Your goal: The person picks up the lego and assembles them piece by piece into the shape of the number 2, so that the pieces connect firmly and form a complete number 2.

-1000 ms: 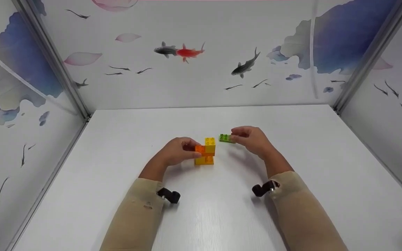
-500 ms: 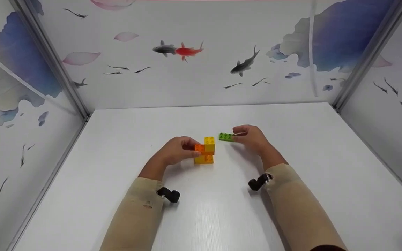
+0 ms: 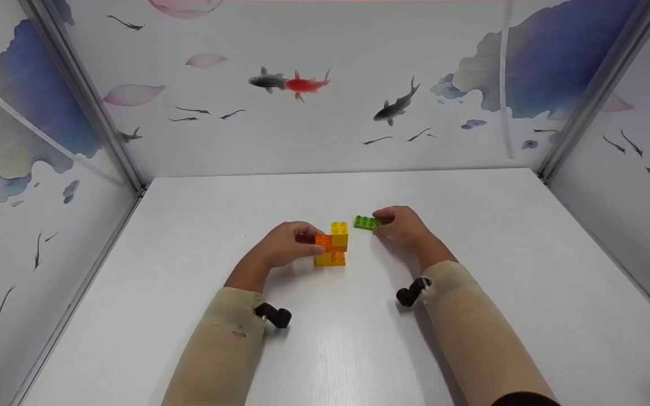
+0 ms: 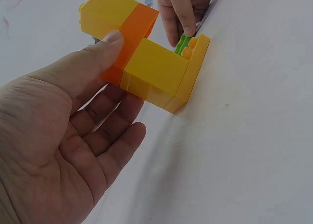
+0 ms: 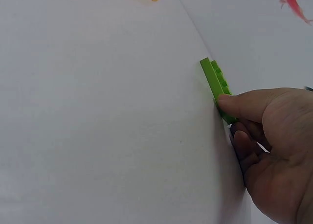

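My left hand [image 3: 291, 243] grips a small stack of toy building bricks by its orange brick [image 3: 323, 241], thumb on the near side. A yellow brick [image 3: 339, 235] tops the stack's right end. Lower down, the left wrist view shows another yellow brick [image 4: 156, 70] on a flat yellow-orange base brick [image 4: 193, 72] with orange studs. Just behind and right of the stack, a flat green brick [image 3: 364, 223] lies studs up. My right hand [image 3: 407, 228] pinches its right end; in the right wrist view the thumb presses its side [image 5: 212, 79], and the fingertips are partly hidden behind.
A white table [image 3: 325, 349] carries the bricks. Printed panels with fish and leaves [image 3: 325, 129] rise at its back and sides. Each sleeve bears a black wrist camera, one on the left [image 3: 274, 316] and one on the right [image 3: 413, 292].
My right hand has closed its thumb and fingers on the green brick's right end, its forearm shifting slightly left and forward. The left hand and the stack stay put.
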Demonstrator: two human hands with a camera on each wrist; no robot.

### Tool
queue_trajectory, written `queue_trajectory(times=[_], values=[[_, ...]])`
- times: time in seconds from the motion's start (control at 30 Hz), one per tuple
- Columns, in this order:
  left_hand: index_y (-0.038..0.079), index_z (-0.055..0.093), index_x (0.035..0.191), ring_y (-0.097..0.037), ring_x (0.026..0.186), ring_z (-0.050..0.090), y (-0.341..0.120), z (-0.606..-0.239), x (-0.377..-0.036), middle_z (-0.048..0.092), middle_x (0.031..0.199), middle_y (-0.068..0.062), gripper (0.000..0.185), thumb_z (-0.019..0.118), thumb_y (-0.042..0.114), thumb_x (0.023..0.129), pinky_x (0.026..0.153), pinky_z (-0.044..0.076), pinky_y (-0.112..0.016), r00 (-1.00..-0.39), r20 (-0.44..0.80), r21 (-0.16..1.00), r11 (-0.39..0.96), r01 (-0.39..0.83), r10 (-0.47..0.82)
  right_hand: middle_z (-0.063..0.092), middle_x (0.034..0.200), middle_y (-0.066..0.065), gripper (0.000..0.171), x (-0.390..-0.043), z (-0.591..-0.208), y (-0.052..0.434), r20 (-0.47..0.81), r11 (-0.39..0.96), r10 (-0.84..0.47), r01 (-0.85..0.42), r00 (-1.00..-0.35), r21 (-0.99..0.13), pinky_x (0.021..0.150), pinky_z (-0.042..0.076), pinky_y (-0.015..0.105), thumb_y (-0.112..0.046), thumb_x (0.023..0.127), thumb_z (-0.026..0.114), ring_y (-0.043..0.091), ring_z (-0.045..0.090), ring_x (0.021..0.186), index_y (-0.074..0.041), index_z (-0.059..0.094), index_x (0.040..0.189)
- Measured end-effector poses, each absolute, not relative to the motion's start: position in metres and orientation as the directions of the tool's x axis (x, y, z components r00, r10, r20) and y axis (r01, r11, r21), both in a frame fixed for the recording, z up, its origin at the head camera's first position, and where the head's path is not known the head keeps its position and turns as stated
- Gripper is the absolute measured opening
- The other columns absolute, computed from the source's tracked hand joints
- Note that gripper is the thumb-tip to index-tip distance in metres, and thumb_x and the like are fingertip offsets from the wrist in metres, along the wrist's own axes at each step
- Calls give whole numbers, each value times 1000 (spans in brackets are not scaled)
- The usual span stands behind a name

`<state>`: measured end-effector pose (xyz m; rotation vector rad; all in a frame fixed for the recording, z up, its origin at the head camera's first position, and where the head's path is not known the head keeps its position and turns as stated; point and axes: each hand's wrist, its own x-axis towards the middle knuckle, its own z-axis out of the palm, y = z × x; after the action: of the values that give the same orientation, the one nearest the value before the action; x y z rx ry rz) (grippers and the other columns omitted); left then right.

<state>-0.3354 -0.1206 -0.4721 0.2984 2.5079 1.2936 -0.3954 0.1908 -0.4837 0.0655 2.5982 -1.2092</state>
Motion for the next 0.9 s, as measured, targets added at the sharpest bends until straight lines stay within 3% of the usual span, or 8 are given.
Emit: queue_trajectory(times=[0.47, 0.9], values=[[32, 76, 115, -22, 118, 65, -120, -471, -334, 73, 122, 5, 27, 87, 39, 91, 111, 54, -42, -933, -182, 825, 564, 27, 310, 66, 145, 8, 45, -386, -469, 194, -147, 578, -99, 63, -984, -814, 119, 49, 46, -20, 100, 77, 27, 59, 136, -21, 68, 144], [32, 76, 115, -22, 117, 64, -120, -471, -334, 72, 122, 4, 27, 87, 38, 91, 110, 54, -42, -933, -173, 824, 565, 38, 314, 67, 141, 5, 43, -368, -447, 186, -118, 606, -99, 34, -988, -794, 116, 53, 44, -25, 102, 75, 25, 62, 131, -23, 67, 144]])
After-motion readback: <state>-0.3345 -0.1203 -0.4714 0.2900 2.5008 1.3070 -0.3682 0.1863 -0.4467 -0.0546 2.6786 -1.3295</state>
